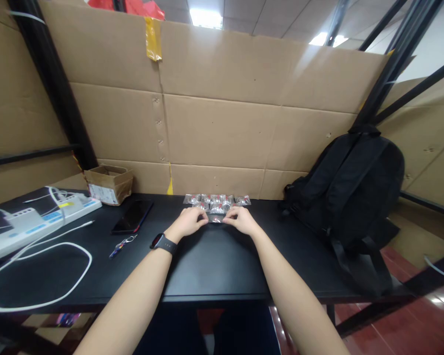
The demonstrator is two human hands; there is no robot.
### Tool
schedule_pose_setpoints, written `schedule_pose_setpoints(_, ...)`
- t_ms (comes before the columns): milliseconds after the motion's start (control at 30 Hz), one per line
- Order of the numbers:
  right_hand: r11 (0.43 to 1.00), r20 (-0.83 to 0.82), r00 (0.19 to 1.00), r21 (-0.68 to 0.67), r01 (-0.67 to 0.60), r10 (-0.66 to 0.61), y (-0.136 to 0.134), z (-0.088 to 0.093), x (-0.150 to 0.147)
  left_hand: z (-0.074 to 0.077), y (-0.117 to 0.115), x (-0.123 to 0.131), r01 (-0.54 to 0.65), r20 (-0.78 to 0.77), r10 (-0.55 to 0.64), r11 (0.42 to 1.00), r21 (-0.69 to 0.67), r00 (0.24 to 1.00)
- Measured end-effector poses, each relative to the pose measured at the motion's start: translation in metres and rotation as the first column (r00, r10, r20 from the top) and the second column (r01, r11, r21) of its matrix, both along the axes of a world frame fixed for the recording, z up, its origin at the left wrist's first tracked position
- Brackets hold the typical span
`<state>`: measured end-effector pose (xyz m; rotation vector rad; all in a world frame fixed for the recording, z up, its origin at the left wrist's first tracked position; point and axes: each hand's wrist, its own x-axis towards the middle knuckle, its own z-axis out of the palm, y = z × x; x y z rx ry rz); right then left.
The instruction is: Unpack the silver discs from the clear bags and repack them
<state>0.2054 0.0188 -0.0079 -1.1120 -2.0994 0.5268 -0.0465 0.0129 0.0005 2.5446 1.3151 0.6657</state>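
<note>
Between my two hands lies a small clear plastic packet (216, 219) with something red in it, low over the black tabletop. My left hand (191, 221), with a dark watch (163, 242) on its wrist, pinches the packet's left end. The right end is pinched by the fingertips of my right hand (241, 220). Just beyond, several similar clear packets (217, 199) with red bits lie in rows near the cardboard wall. What the packets contain is too small to make out.
On the left are a white power strip (40, 228) with cables, a small cardboard box (109, 183), a dark phone (132, 217) and a keychain (123, 245). A black backpack (350, 190) stands at the right. Cardboard (222, 123) walls in the table's (214, 268) back.
</note>
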Motion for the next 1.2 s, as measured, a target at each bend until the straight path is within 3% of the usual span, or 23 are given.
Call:
schedule_pose_setpoints(133,0.988,0.067,0.994,-0.122,0.094,-0.086,0.005,-0.005,0.001,0.0,-0.001,0.004,-0.093,-0.028,0.091,0.994,-0.054,0.995)
schedule_pose_setpoints(300,0.983,0.11,0.984,-0.102,0.153,-0.142,0.008,-0.014,-0.005,-0.003,-0.003,0.017,-0.181,-0.031,0.178,0.975,-0.125,0.983)
schedule_pose_setpoints(467,0.964,0.129,0.956,-0.002,0.267,-0.265,0.004,-0.018,-0.011,-0.01,-0.004,0.027,-0.33,-0.076,0.326,0.943,-0.048,0.942)
schedule_pose_setpoints(567,0.962,0.129,0.965,0.179,0.204,-0.229,0.002,-0.017,-0.01,-0.014,-0.004,0.027,-0.383,-0.007,0.384,0.923,0.022,0.923)
schedule_pose_setpoints(633,0.968,0.199,0.972,0.239,0.078,-0.128,0.001,-0.016,-0.009,-0.015,-0.004,0.026,-0.343,0.004,0.343,0.938,0.058,0.939)
schedule_pose_setpoints(700,0.981,0.282,0.958,0.195,0.001,-0.057,0.0,-0.017,-0.01,-0.016,-0.002,0.024,-0.26,-0.036,0.263,0.963,0.077,0.964)
schedule_pose_setpoints(900,0.991,0.328,0.937,0.086,0.099,-0.122,-0.007,-0.016,-0.019,-0.015,-0.002,0.018,-0.091,-0.134,0.09,0.996,-0.005,0.987)
schedule_pose_setpoints(1000,0.991,0.259,0.959,0.094,0.091,-0.112,-0.009,-0.011,-0.022,-0.012,-0.005,0.016,-0.069,-0.134,0.067,0.998,-0.011,0.989)
schedule_pose_setpoints(1200,0.998,-0.086,0.996,-0.06,-0.003,-0.002,-0.002,-0.007,-0.016,-0.003,-0.006,0.019,-0.176,0.018,0.177,0.982,-0.068,0.984)
